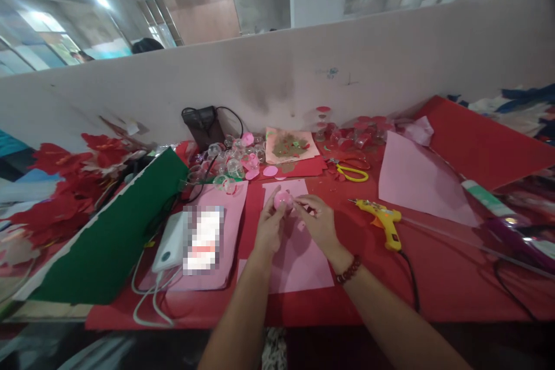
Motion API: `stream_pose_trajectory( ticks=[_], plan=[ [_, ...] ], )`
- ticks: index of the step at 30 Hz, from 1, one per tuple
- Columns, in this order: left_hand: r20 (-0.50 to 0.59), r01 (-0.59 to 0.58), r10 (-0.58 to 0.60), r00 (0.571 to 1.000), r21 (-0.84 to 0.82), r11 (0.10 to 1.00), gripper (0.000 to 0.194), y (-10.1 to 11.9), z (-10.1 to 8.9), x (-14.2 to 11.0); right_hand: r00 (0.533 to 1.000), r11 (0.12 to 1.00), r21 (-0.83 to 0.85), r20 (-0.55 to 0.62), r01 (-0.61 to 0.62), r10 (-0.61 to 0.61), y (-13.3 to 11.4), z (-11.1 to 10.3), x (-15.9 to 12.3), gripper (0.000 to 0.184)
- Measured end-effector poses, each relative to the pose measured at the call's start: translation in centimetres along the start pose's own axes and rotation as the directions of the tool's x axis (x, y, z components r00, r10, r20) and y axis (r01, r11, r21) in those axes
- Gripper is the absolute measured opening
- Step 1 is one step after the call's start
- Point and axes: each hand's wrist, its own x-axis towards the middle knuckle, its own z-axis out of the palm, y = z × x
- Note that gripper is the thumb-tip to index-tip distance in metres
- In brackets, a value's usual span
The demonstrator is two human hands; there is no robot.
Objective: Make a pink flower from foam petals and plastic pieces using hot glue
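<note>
Over a pink sheet [299,274] on the red table, my left hand [270,228] is closed around a small pink round piece [283,200], with thumb and fingers at its sides. My right hand [318,222] is close to the right side of that piece. Its thumb and fingertips are pinched together; what lies between them is too small to make out. To the right of my right hand lies a yellow glue gun [384,221], its nozzle pointing left.
Clear and pink plastic cups [236,167] are heaped at the back left, near yellow-handled scissors [353,173] and an orange sheet with scraps [290,147]. A phone [203,240] and white power bank [169,245] lie left. A green board [113,237] leans farther left.
</note>
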Motion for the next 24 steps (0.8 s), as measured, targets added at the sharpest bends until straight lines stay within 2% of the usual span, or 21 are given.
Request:
stream_pose_trajectory(
  ticks=[3, 8, 12, 17, 24],
  plan=[
    [-0.010, -0.023, 0.023, 1.000, 0.014, 1.000, 0.053, -0.09, 0.26, -0.08, 0.999, 0.999, -0.027, -0.023, 0.033, -0.033, -0.42, 0.06, -0.12, 0.017],
    [-0.001, -0.081, 0.081, 0.997, 0.046, 0.996, 0.048, -0.41, 0.25, -0.20, 0.998, 0.995, 0.080, -0.015, -0.058, 0.059, -0.35, 0.40, -0.05, 0.017],
    [-0.010, -0.107, 0.109, 0.994, 0.110, 0.988, 0.044, -0.42, 0.60, -0.51, 0.997, 0.993, 0.096, -0.033, -0.061, 0.065, 0.02, 0.36, 0.07, 0.015],
    [-0.025, -0.111, 0.117, 0.993, 0.165, 0.980, 0.044, -0.16, 1.08, -0.81, 0.997, 0.994, 0.085, 0.005, -0.076, 0.076, 0.13, 0.19, 0.11, 0.014],
    [0.012, -0.089, 0.088, 0.996, 0.131, 0.987, 0.045, -0.53, 0.69, -0.75, 0.999, 0.998, 0.050, 0.030, -0.025, 0.023, -0.01, 0.22, 0.15, 0.010]
  ],
)
